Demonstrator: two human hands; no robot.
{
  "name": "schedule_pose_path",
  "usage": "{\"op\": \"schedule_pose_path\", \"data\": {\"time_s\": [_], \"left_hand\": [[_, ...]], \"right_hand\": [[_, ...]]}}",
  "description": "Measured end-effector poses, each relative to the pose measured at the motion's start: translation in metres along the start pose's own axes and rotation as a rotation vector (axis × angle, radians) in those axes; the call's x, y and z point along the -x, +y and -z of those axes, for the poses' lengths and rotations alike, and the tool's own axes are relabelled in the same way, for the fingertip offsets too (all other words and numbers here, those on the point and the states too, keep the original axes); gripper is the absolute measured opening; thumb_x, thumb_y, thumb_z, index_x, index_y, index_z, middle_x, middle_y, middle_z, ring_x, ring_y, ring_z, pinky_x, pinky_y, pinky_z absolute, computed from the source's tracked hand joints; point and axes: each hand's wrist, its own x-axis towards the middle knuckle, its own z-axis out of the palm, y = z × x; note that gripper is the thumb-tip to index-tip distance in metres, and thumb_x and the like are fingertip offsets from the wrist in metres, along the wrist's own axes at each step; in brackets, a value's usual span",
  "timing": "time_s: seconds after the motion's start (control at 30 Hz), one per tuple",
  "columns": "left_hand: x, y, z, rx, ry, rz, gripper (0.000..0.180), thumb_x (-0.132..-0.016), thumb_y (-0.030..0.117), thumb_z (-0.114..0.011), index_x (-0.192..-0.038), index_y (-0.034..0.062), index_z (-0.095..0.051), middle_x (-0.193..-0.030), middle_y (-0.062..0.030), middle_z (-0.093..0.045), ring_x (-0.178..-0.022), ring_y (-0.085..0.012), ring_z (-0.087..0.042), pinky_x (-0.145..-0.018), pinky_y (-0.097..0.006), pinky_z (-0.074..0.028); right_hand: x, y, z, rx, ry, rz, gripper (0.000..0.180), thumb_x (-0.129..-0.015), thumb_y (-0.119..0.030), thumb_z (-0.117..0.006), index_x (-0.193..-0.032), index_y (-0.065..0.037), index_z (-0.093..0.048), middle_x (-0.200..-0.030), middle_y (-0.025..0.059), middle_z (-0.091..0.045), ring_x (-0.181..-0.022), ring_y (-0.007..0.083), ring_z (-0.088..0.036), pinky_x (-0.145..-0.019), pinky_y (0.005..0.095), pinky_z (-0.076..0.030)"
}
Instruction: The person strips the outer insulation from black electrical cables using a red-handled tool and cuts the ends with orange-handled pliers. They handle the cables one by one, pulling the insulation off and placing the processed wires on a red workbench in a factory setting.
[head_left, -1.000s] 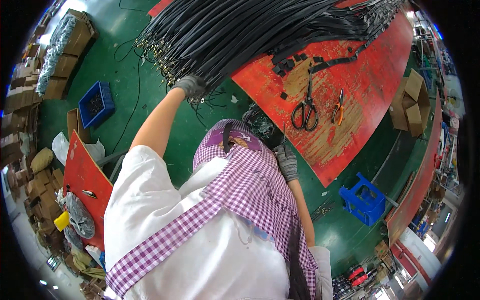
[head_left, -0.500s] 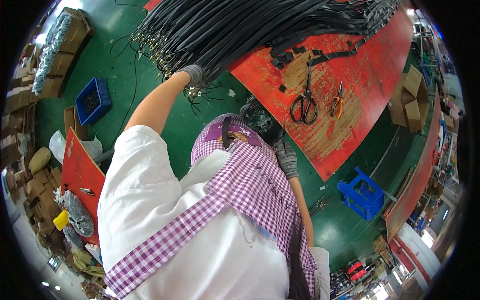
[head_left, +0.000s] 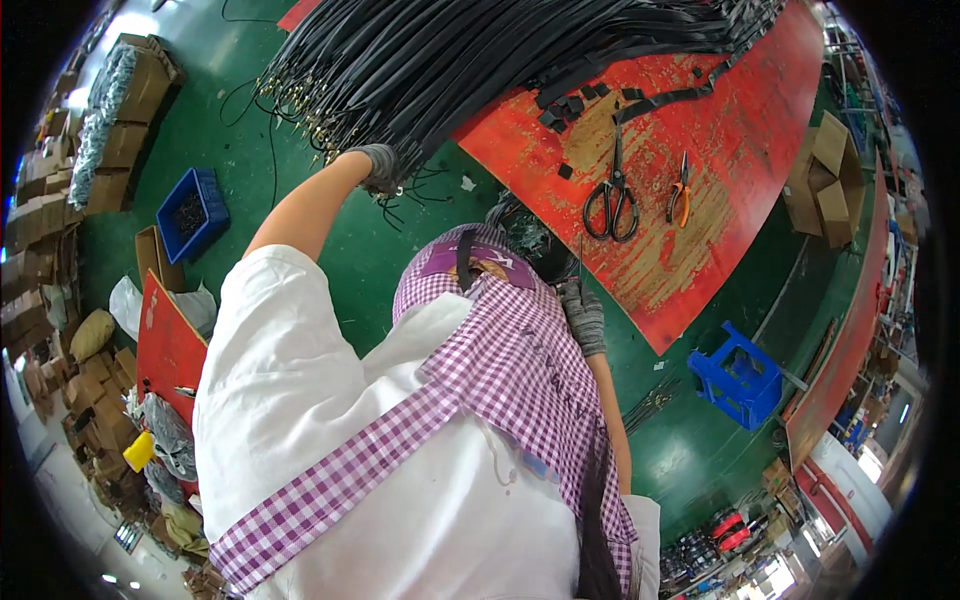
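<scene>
My gloved left hand clenches black cords whose long axis runs up-right across the red table; my right hand pinches a thin rod.

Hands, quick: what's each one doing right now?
Left hand: gloved, closed on strands at the hanging end of the black cable bundle.
Right hand: gloved, fingers curled near the red table edge; whether it holds anything cannot be told.

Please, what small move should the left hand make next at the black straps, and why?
Probably the left hand should draw one strap out of the bundle of black straps toward the right hand. The gloved left hand already reaches the hanging ends at the red table edge, while the right hand waits low, apart from the bundle.
</scene>
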Motion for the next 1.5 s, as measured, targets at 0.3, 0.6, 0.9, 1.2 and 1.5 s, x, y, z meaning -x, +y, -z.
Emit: {"op": "schedule_pose_path", "data": {"time_s": [0.3, 0.6, 0.9, 1.2, 1.5], "left_hand": [[0.02, 0.035, 0.03, -0.063, 0.122, 0.172, 0.036, -0.057, 0.033, -0.067, -0.084, 0.0087, -0.064, -0.092, -0.0106, -0.06, -0.086, -0.0226, -0.058, -0.072, -0.033, -0.046], [0.054, 0.211, 0.077, 1.575, 0.329, -0.744, 0.028, -0.085, 0.025, -0.046, -0.101, 0.0038, -0.053, -0.084, -0.002, -0.058, -0.074, -0.011, -0.053, -0.063, -0.024, -0.044], [-0.077, 0.224, 0.083, 0.998, 0.985, -0.142, 0.021, -0.082, 0.028, -0.045, -0.089, 0.0098, -0.054, -0.082, -0.0079, -0.056, -0.07, -0.0221, -0.054, -0.054, -0.035, -0.044], [-0.136, 0.228, 0.098, 0.249, 1.261, 0.151, 0.016, -0.07, 0.024, -0.052, -0.08, 0.0122, -0.057, -0.101, -0.0106, -0.052, -0.092, -0.0285, -0.047, -0.076, -0.043, -0.036], [-0.133, 0.224, 0.109, 0.355, 1.1, 0.097, 0.019, -0.064, 0.018, -0.052, -0.082, 0.0117, -0.054, -0.106, -0.0126, -0.048, -0.089, -0.0315, -0.045, -0.076, -0.046, -0.034]], "right_hand": [[0.0, 0.003, 0.003, -0.096, -0.055, -0.125, 0.03, -0.075, -0.017, -0.048, -0.104, -0.007, -0.048, -0.107, 0.0199, -0.046, -0.089, 0.0349, -0.05, -0.08, 0.0414, -0.039], [-0.075, -0.05, 0.025, -0.305, 0.083, 0.302, 0.037, -0.075, -0.025, -0.052, -0.105, -0.003, -0.047, -0.098, 0.0147, -0.051, -0.086, 0.0255, -0.051, -0.071, 0.0356, -0.042], [-0.109, -0.002, 0.047, -0.029, -0.048, -0.144, 0.031, -0.075, -0.025, -0.051, -0.099, -0.006, -0.052, -0.095, 0.0134, -0.054, -0.085, 0.027, -0.053, -0.072, 0.0339, -0.044], [-0.241, 0.111, 0.153, -0.171, 0.047, -0.206, 0.032, -0.078, -0.036, -0.043, -0.089, -0.009, -0.058, -0.087, 0.015, -0.058, -0.078, 0.0297, -0.056, -0.07, 0.0339, -0.045], [-0.525, 0.174, 0.261, 0.436, 0.024, -0.183, 0.036, -0.079, -0.035, -0.04, -0.08, -0.003, -0.057, -0.082, 0.0172, -0.059, -0.073, 0.0274, -0.059, -0.064, 0.036, -0.047]]}}
